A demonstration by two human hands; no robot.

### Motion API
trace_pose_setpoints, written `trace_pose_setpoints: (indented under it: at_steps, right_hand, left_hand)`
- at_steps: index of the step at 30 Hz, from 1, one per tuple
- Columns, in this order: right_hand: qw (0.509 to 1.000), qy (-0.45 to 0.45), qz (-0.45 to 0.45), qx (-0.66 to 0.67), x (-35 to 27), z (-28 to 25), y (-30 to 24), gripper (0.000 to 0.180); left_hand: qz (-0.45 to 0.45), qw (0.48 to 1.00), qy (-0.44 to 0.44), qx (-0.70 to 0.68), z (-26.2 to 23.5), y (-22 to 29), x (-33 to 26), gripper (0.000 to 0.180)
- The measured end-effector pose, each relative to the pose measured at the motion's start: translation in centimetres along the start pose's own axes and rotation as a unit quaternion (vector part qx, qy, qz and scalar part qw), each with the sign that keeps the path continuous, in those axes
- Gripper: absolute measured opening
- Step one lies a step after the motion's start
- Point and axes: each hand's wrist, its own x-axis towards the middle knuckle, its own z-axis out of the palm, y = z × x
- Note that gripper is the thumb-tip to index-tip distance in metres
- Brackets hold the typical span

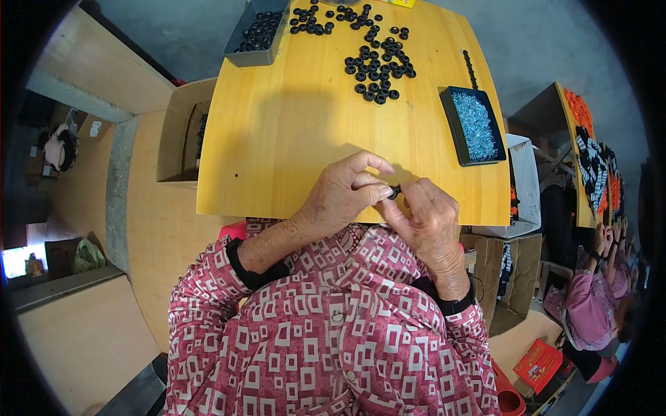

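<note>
Over the near edge of the yellow wooden table [291,139], my left hand [343,194] and my right hand [427,222] meet around one small black ring [394,192]. Fingertips of both hands pinch it between them. Several more black rings [378,66] lie scattered in a loose heap at the far middle of the table. Another scatter of black rings [312,21] lies near the far edge.
A grey tray [258,33] of black rings stands at the far left corner. At the right edge is a black tray [474,125] of small blue-grey parts. A cardboard box [182,132] stands left of the table. Another person in pink [590,305] works at a neighbouring table on the right.
</note>
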Motion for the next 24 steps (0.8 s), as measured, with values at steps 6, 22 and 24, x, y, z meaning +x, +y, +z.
trace_pose_setpoints:
  at_steps: [6,22,24]
  right_hand:
    - [1.000,-0.004,0.021,0.006,0.1,-0.5,-0.6,0.022]
    - [0.998,0.028,0.034,0.041,1.4,1.6,-0.4,0.021]
    - [0.999,0.025,0.039,0.029,1.5,1.4,-0.1,0.021]
  left_hand:
    - [0.009,1.000,-0.008,-0.020,0.1,0.0,0.0,0.029]
    - [-0.002,0.998,0.047,-0.028,0.0,-0.4,2.0,0.034]
    - [-0.025,0.999,0.037,0.005,-0.6,0.1,1.9,0.030]
